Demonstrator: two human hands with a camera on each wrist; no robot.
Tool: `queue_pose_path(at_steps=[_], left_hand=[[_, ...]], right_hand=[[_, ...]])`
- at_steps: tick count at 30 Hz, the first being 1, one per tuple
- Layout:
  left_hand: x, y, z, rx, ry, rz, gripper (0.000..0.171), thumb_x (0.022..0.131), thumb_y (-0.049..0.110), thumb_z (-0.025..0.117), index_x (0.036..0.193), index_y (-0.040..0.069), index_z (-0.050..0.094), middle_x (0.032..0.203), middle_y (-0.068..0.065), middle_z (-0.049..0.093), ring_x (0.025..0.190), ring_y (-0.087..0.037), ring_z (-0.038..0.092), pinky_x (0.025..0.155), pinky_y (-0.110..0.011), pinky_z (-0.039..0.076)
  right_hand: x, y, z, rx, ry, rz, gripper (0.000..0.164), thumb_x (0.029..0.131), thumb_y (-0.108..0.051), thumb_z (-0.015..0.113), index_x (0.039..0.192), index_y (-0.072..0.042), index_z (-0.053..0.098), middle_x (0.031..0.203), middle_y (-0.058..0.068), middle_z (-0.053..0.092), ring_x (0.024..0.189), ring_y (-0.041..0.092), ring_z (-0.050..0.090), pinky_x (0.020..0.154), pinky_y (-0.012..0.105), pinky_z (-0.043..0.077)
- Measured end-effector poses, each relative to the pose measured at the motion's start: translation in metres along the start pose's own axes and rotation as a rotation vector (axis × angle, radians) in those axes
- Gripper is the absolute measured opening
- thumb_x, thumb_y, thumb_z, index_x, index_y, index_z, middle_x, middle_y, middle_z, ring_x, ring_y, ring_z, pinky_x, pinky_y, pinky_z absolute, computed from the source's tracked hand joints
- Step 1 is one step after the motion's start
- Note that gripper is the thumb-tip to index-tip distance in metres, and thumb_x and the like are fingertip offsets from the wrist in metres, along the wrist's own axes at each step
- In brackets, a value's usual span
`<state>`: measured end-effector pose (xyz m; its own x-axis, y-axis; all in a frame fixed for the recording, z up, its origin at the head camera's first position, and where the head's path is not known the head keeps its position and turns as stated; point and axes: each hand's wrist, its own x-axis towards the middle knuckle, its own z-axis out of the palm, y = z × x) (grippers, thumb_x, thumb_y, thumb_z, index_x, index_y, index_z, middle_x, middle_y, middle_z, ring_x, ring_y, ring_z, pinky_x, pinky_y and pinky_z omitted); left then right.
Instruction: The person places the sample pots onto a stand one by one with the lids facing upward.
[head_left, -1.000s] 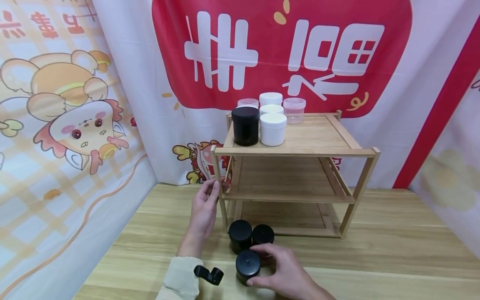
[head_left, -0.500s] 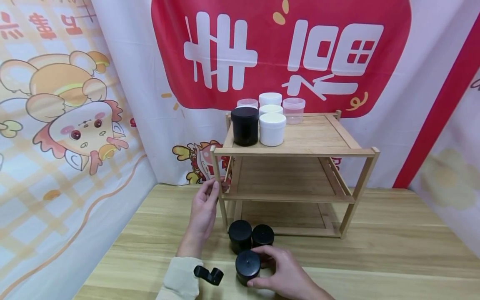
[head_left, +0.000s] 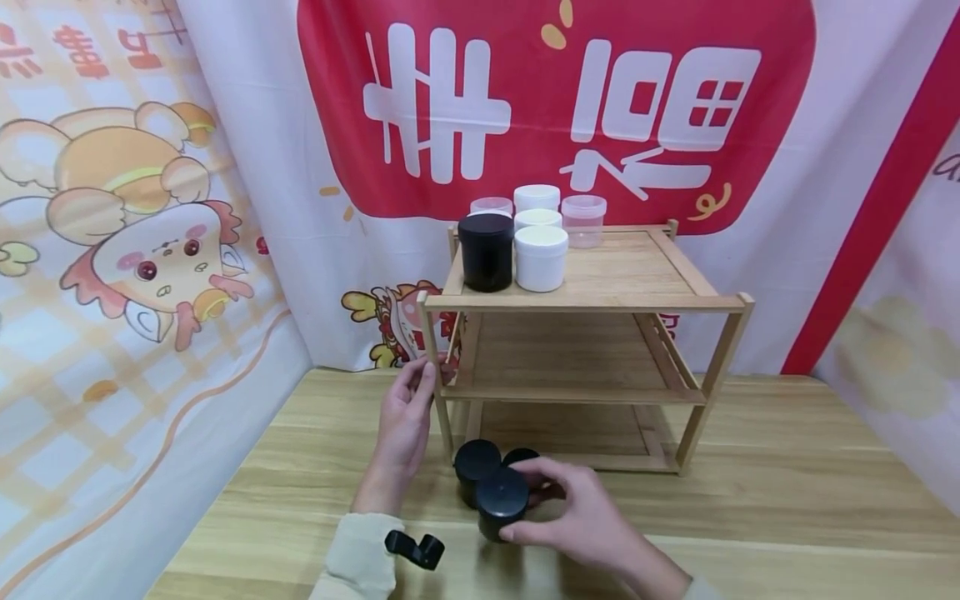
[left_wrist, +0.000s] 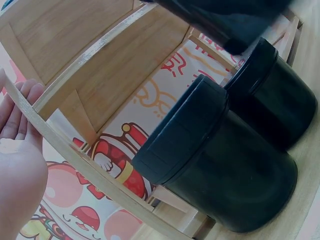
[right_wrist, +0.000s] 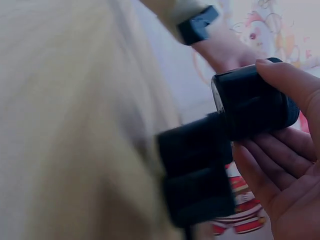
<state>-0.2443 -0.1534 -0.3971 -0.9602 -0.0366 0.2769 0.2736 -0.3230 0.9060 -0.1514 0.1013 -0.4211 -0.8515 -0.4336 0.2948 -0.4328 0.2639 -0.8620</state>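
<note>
My right hand [head_left: 581,508] grips a black lidded jar [head_left: 501,500] between thumb and fingers, its lid facing up. The right wrist view has this jar [right_wrist: 252,100] raised off the table, its underside showing. Behind it on the table stand two more black jars, one at the left [head_left: 474,467] and one partly hidden [head_left: 521,456]; both show large in the left wrist view, the nearer jar [left_wrist: 220,155] in front. My left hand [head_left: 405,412] holds the front left post of a wooden three-tier rack [head_left: 585,396], thumb in front and fingertips behind.
On the rack's top tier, towards its left, stand a black jar [head_left: 486,254], several white jars such as the front one [head_left: 541,260], and translucent pink-tinted jars like the one at right [head_left: 583,221]. Printed curtains [head_left: 247,100] hang behind and to the left of the wooden table [head_left: 787,508].
My right hand has lifted the front black jar off the table and moved it slightly forward, now overlapping the two behind it. The left hand keeps its place on the post.
</note>
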Motion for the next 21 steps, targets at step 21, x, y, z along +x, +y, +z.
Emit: queue_pose_path(at_steps=[21], left_hand=[[0.000, -0.001, -0.001, -0.026, -0.005, 0.021, 0.020, 0.114, 0.022, 0.055, 0.130, 0.013, 0.063, 0.143, -0.012, 0.062, 0.128, -0.018, 0.063, 0.117, -0.023, 0.047]], right_hand=[[0.008, -0.069, -0.080, -0.080, 0.031, -0.056, 0.050, 0.084, -0.025, 0.095, 0.129, -0.020, 0.074, 0.117, -0.002, 0.079, 0.102, 0.016, 0.074, 0.087, 0.032, 0.063]])
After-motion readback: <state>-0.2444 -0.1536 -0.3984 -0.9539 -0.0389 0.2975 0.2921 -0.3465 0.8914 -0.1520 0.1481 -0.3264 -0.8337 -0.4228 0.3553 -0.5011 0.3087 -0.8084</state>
